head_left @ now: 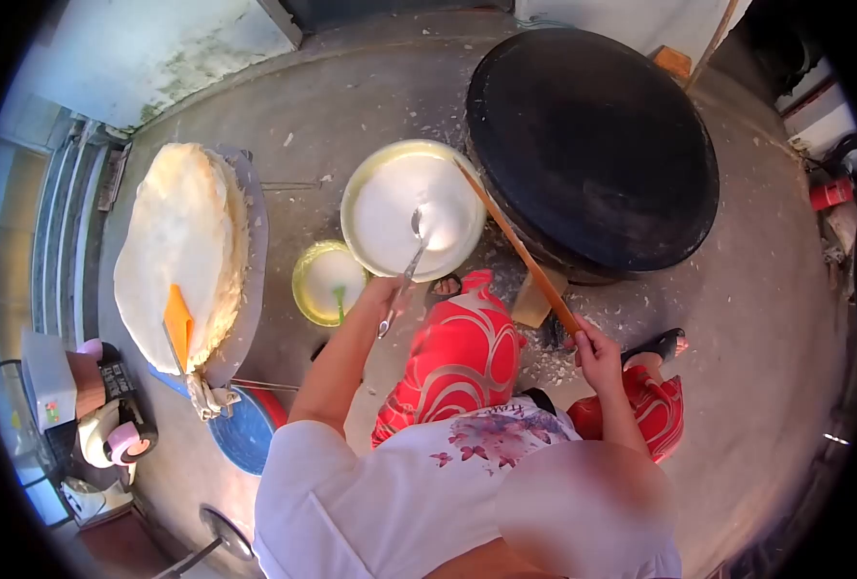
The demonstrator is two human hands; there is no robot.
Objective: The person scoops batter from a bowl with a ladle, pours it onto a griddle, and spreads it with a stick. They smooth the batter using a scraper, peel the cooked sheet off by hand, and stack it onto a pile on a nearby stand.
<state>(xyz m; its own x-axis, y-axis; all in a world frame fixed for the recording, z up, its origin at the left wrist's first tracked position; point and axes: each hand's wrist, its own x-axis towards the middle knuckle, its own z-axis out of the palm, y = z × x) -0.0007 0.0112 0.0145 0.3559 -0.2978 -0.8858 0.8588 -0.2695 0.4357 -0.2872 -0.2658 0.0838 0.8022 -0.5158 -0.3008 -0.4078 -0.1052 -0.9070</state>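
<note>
left hand (387,292) clamped on the handle end of a stiff, light ladle (412,253) dipped in the batter bowl (356,183); right hand (594,349) closed round the end of a rigid wooden stick (520,246) by the griddle (592,145).

The griddle (592,145) is black all over, and the floor (775,318) is grey with white flecks. The basin (346,214) has a yellow rim around white batter (390,193), and the small bowl (297,285) is yellow-green. The ladle (411,261) is silvery, the stick (520,246) orange-brown. Red trousers (457,357) carry white swirls; the white shirt (486,439) has purple flowers.
</note>
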